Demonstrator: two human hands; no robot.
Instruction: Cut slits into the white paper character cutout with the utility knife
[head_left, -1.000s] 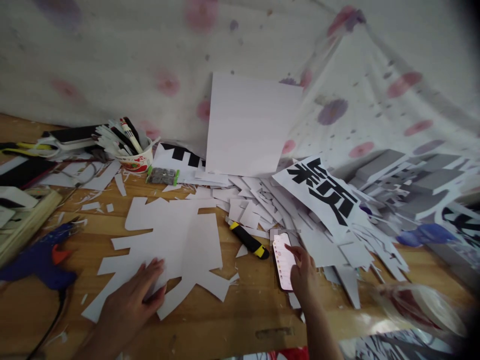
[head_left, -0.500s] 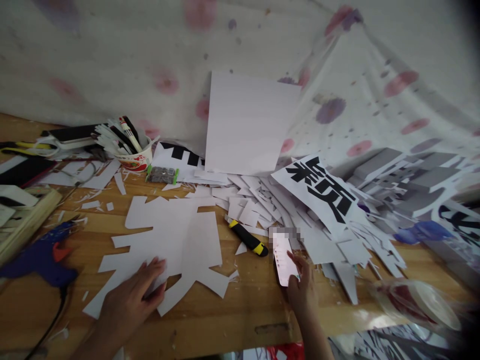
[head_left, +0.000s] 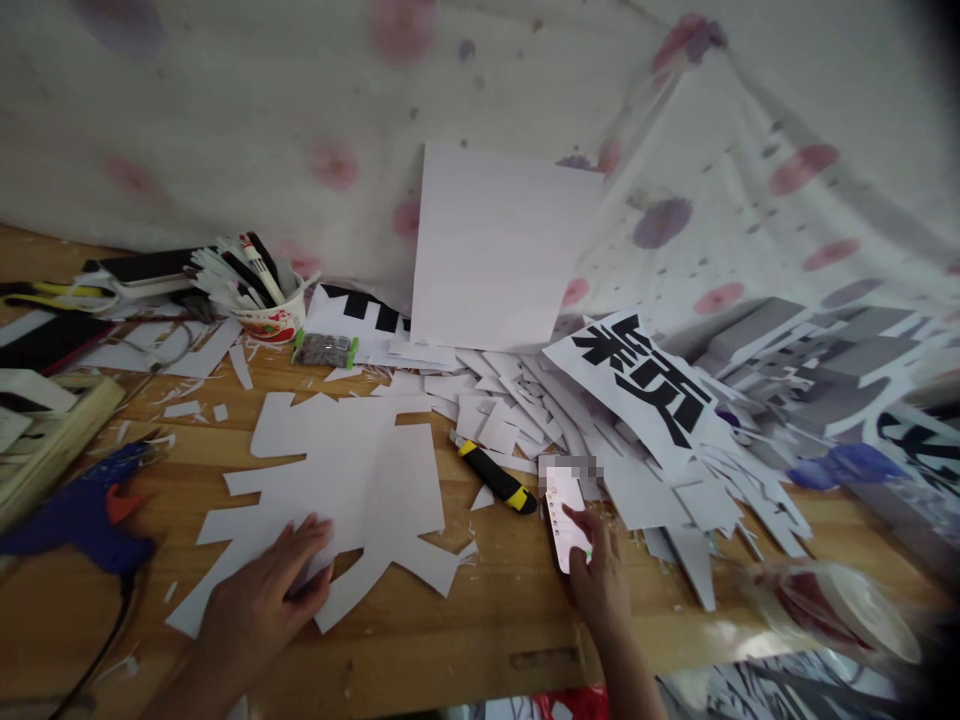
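My left hand [head_left: 262, 590] rests on a white cut-out character shape [head_left: 375, 470] lying flat on the table; its thumb stands apart from the fingers. Whether something small lies under those fingers is unclear. Over on the right, a phone [head_left: 556, 510] with a lit screen lies on the wood, its top end blurred out. My right hand [head_left: 600, 575] is above the phone, thumb and index finger apart at the screen, not gripping it. Between the cut-out and the phone lies a black and yellow utility knife [head_left: 495, 475].
White offcuts [head_left: 517, 400] pile up behind the knife, with a printed sheet [head_left: 637, 385] on top. A blank white board [head_left: 502, 250] leans at the back. At left are a blue glue gun [head_left: 97, 520] and a cup of pens [head_left: 270, 315]. A plastic-wrapped tub [head_left: 847, 610] sits at right.
My right hand has shifted slightly left and its fingers have moved over the phone's screen. The display's content looks a little different. My left hand stays put on the cut-out.
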